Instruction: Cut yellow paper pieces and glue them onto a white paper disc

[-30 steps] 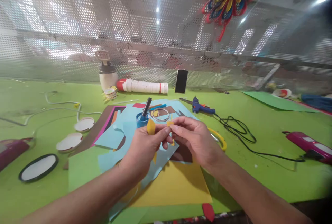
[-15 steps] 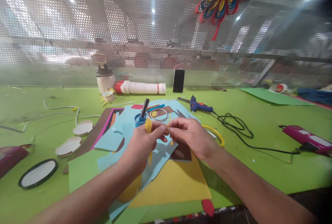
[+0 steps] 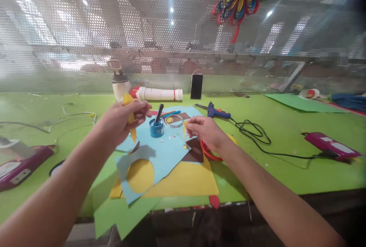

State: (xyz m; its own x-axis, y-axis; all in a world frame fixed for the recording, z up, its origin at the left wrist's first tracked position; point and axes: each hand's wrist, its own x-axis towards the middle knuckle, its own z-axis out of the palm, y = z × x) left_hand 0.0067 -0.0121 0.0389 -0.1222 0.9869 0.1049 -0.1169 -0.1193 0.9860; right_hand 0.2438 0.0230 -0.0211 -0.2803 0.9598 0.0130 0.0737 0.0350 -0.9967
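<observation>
My left hand [image 3: 120,121] is raised above the table's left side and pinches a yellow paper piece [image 3: 130,117] between thumb and fingers. My right hand [image 3: 206,130] hovers low over the paper pile and holds a small yellow paper scrap [image 3: 185,130] at its fingertips. Between the hands stands a small blue pot [image 3: 156,128] with a dark stick in it. Under them lie a light blue sheet [image 3: 162,151] with a round hole and a yellow sheet [image 3: 185,182].
A blue glue gun [image 3: 217,112] with a black cord [image 3: 257,136] lies right of the pot. Magenta tools sit at far right [image 3: 331,146] and far left [image 3: 20,163]. A white bottle [image 3: 120,83], cup stack [image 3: 160,94] and black phone [image 3: 196,86] line the mesh wall.
My hands have separated: the left rose and swung left with the yellow piece, the right dropped toward the papers. The view stepped back, showing the table's front edge.
</observation>
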